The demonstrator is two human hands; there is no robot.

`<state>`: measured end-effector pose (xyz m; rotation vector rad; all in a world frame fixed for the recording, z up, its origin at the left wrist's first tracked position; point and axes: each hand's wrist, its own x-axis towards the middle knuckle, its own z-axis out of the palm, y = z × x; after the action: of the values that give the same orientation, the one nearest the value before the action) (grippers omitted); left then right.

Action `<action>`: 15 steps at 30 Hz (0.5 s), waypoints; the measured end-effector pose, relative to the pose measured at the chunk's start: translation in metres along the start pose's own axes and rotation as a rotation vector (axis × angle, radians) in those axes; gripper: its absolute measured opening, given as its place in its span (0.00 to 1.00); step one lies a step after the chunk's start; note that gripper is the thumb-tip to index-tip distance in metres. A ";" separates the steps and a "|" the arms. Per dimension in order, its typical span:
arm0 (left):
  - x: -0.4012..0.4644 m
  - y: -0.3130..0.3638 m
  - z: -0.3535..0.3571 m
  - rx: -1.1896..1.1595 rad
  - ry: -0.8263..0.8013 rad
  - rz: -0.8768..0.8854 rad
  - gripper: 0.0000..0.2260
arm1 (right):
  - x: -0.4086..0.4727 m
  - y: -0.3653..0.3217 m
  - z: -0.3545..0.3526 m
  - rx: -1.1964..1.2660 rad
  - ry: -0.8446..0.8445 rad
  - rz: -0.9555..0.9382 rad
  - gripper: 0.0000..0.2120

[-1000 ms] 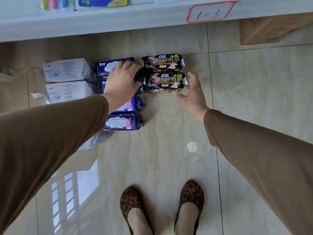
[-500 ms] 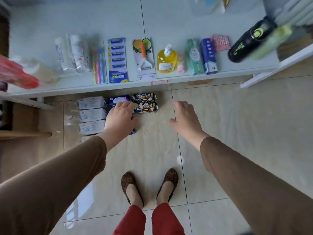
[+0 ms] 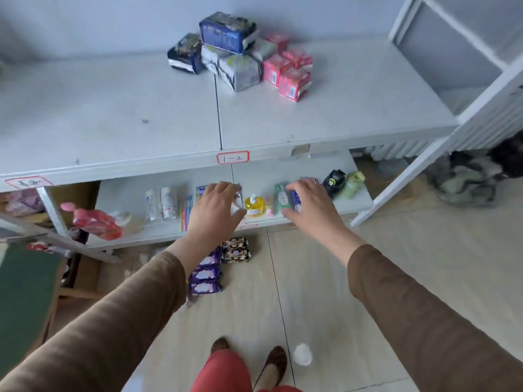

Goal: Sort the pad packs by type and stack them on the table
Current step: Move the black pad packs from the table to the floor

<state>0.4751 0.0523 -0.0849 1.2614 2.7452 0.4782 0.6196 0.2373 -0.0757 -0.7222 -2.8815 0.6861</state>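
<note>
On the white table top (image 3: pixel 113 108) lies a loose heap of pad packs: a blue pack (image 3: pixel 225 31) on top, a dark pack (image 3: pixel 185 53) at its left, grey packs (image 3: pixel 240 70) in the middle and pink packs (image 3: pixel 291 75) at the right. Down on the floor, purple packs (image 3: pixel 204 278) lie in a column beside two black packs (image 3: pixel 236 250). My left hand (image 3: pixel 216 210) and my right hand (image 3: pixel 310 210) hover in the air in front of the lower shelf, both empty with fingers spread.
The lower shelf (image 3: pixel 351 203) holds a yellow soap bottle (image 3: pixel 254 206), toothpaste boxes, toothbrushes and a black-and-green bottle (image 3: pixel 335 182). A white metal frame (image 3: pixel 424 162) leans at the right. Pink bags (image 3: pixel 96 220) sit at the left. My feet (image 3: pixel 249 360) stand on the tiled floor.
Both hands have lifted off the floor packs and risen to the level of the lower shelf. The view has pulled up and back, bringing the table top and its heap into sight.
</note>
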 end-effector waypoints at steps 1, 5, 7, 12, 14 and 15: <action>0.010 0.003 -0.010 -0.006 0.019 0.003 0.23 | 0.007 -0.002 -0.013 0.003 0.011 -0.004 0.23; 0.053 0.007 -0.038 -0.002 0.072 0.002 0.23 | 0.047 -0.009 -0.049 0.016 0.025 -0.013 0.23; 0.075 0.003 -0.047 0.000 0.083 -0.008 0.22 | 0.073 -0.010 -0.059 0.006 0.035 -0.032 0.22; 0.137 -0.023 -0.055 -0.002 0.106 -0.049 0.23 | 0.153 -0.016 -0.073 -0.031 0.017 -0.063 0.23; 0.165 -0.035 -0.058 -0.021 0.111 -0.079 0.22 | 0.187 -0.018 -0.078 -0.031 0.004 -0.070 0.23; 0.178 -0.040 -0.060 -0.036 0.112 -0.095 0.22 | 0.203 -0.019 -0.081 -0.023 0.000 -0.066 0.24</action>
<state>0.3170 0.1468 -0.0311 1.1238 2.8582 0.6034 0.4481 0.3493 0.0013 -0.6259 -2.9036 0.6458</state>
